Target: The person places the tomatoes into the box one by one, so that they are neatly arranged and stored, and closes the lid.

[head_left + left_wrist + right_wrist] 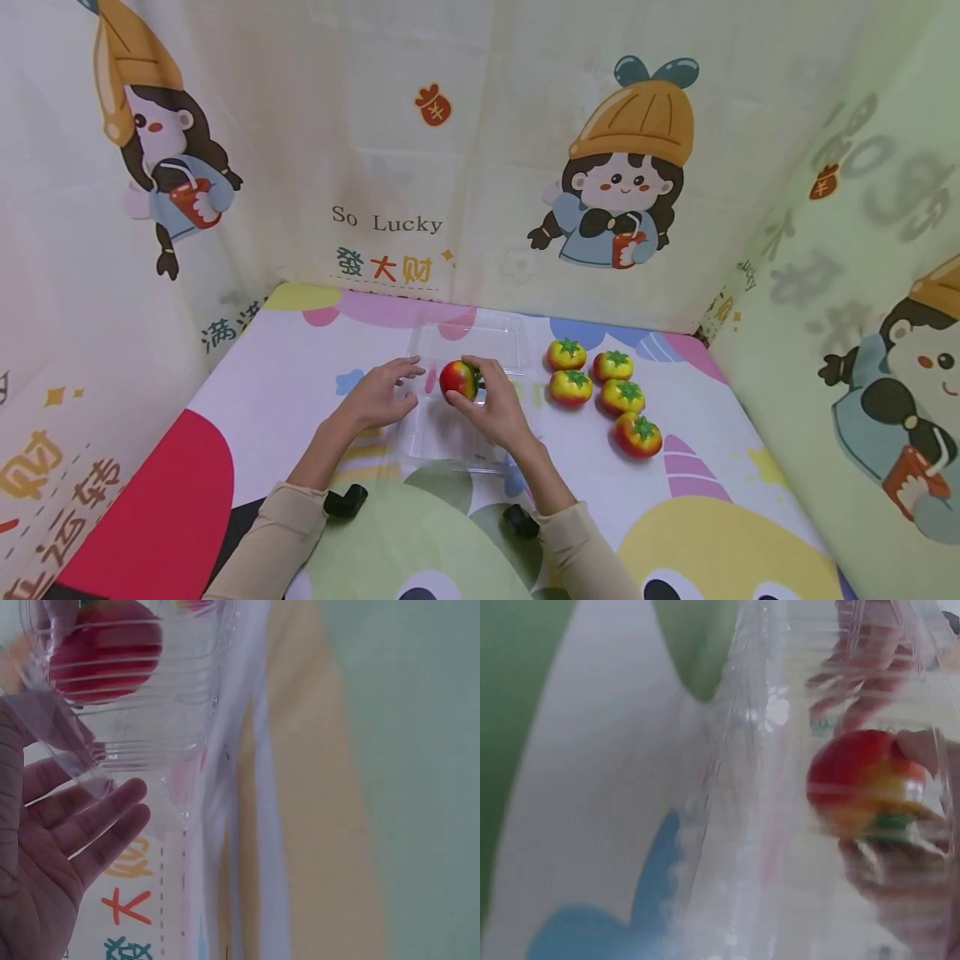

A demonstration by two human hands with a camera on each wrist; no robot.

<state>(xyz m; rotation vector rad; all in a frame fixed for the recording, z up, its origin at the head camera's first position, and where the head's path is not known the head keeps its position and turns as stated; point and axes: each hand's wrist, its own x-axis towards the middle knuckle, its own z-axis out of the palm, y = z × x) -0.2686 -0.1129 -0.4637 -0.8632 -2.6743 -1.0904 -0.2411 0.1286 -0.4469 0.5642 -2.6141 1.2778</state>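
One held fruit [456,380]: red-yellow with a green leafy top, over the clear container [442,433], near where its two halves meet; cannot tell whether it touches plastic
Right hand [491,408]: thumb and fingers pinching the fruit, leafy side turned toward the palm
Left hand [381,397]: fingers apart, nothing held, just beside the container's left edge; contact with plastic unclear
Slip risk: skin looks smooth and round, so a loosened thumb could let the fruit drop or roll
Leaf risk: green top lies by the right fingers, could catch on letting go and drag the fruit off its spot
Container risk: plastic looks light and thin, a bump from fruit or knuckles could shove or tip it, more so as the left hand shows no clear hold on it
Far half risk: far half [480,343] lies open beyond the near one, could lift if the near one gets pressed hard, assuming they are joined
Edge risk: see-through walls with glare, rim easy to misjudge, fruit could knock it
Roll risk: five fruits [622,400] sit close together right of the container, a wide right forearm swing could scatter them
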